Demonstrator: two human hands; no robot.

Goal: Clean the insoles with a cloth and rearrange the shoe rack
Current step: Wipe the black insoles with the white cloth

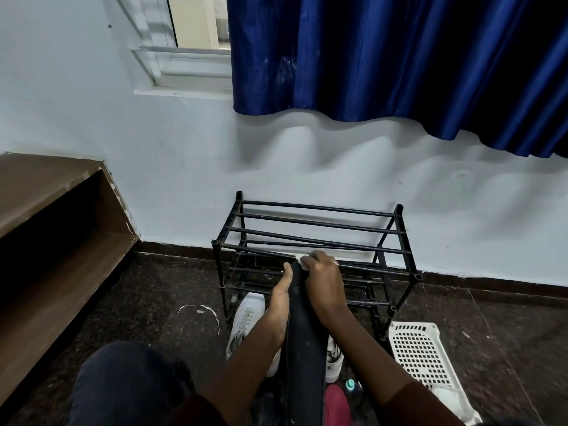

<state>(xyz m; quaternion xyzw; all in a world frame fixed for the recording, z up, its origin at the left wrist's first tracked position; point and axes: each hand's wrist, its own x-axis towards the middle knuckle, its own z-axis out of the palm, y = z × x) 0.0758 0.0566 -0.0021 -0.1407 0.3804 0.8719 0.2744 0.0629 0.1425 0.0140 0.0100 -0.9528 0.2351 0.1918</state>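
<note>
A long black insole [304,342] stands lengthwise between my arms, its far tip near the shoe rack. My left hand [281,298] grips its left edge near the top. My right hand [322,279] presses a white cloth [302,260] onto the insole's far end; only a small corner of the cloth shows. Behind them, an empty black tube-frame shoe rack [316,232] stands against the wall. A white sneaker [246,321] lies on the floor under my left arm, and a second white sneaker [334,361] peeks out right of the insole.
A white perforated plastic basket [421,355] sits on the dark floor at the right. A red item [336,404] and a small teal-capped bottle [349,385] lie near my lap. A brown wooden shelf unit [55,229] stands at the left. A blue curtain [399,56] hangs above.
</note>
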